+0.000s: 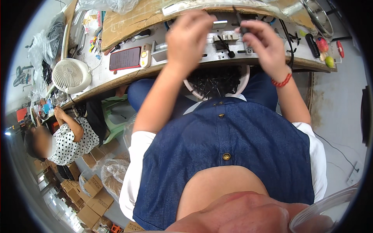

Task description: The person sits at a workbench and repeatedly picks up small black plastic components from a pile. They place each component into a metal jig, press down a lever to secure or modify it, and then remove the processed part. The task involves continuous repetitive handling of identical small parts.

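Note:
My right hand (268,46), with a red bracelet at its wrist, pinches a slim black part (239,19) with a pointed end, held upright over the bench. My left hand (188,39) is raised over the bench, left of a small pale metal block (219,25); its fingers are smeared by motion, so its grip is hidden. Between the hands, a metal fixture (227,38) is mounted on the bench. Against it leans another black part (230,53) with a round knob. Below the bench edge, a pale basin (245,79) holds many thin black parts (213,83).
Left on the bench (91,79) are a white fan (72,75), a red-edged phone (125,59) and cardboard (128,27). Rightward lie a black tool (312,46), a green fruit (329,61) and a metal bowl (322,19). Another person (64,139) sits far left near cartons (100,202).

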Tool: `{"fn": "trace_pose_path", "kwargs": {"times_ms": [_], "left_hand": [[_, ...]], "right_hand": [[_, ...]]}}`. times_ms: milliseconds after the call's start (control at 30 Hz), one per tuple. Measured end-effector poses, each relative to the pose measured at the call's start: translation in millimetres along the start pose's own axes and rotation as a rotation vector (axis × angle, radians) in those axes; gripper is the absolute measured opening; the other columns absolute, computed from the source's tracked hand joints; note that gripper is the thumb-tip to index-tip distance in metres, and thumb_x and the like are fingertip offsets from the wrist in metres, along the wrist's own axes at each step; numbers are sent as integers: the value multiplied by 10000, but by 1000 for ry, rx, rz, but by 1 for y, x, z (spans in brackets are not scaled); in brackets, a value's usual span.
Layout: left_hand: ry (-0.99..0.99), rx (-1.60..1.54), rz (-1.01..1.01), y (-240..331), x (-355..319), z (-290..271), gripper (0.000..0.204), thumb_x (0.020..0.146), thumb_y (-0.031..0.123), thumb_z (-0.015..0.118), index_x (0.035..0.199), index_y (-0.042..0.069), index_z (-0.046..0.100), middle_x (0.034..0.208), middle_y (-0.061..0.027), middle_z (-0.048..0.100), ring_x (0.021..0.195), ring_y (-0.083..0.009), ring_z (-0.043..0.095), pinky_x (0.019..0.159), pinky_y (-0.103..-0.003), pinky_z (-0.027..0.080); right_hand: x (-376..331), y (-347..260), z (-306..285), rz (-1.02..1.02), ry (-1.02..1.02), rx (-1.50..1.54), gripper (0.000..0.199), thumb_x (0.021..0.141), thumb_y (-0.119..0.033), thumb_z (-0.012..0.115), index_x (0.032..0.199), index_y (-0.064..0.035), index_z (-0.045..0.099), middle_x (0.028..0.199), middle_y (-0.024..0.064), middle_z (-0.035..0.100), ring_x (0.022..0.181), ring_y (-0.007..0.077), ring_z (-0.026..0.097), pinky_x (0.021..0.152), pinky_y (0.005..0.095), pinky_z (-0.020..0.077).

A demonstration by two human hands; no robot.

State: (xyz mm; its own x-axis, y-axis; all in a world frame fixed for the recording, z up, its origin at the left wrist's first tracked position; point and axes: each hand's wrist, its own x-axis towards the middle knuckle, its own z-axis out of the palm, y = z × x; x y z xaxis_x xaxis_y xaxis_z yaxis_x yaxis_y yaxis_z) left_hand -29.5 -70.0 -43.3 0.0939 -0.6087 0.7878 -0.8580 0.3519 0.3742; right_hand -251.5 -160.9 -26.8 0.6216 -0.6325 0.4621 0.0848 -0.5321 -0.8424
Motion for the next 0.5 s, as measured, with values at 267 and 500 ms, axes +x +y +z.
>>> {"fn": "trace_pose_path", "kwargs": {"times_ms": [267,500], "left_hand": [[-338,313,-136,-98,99,-26,210,897,77,638,1077,40,742,1014,-177,740,980,-398,675,898,-478,533],[-390,135,-281,-55,100,-39,198,885,112,736,1064,29,745,1005,-175,736,924,-308,708,833,-381,555]], "right_hand": [[-32,19,33,-270,-218,-611,199,888,-52,717,1083,-45,681,1312,81,641,1097,309,578,953,394,519],[-29,31,37,-357,-228,-759,237,845,-45,715,1078,-36,673,1305,71,651,1086,299,570,949,375,529]]}}
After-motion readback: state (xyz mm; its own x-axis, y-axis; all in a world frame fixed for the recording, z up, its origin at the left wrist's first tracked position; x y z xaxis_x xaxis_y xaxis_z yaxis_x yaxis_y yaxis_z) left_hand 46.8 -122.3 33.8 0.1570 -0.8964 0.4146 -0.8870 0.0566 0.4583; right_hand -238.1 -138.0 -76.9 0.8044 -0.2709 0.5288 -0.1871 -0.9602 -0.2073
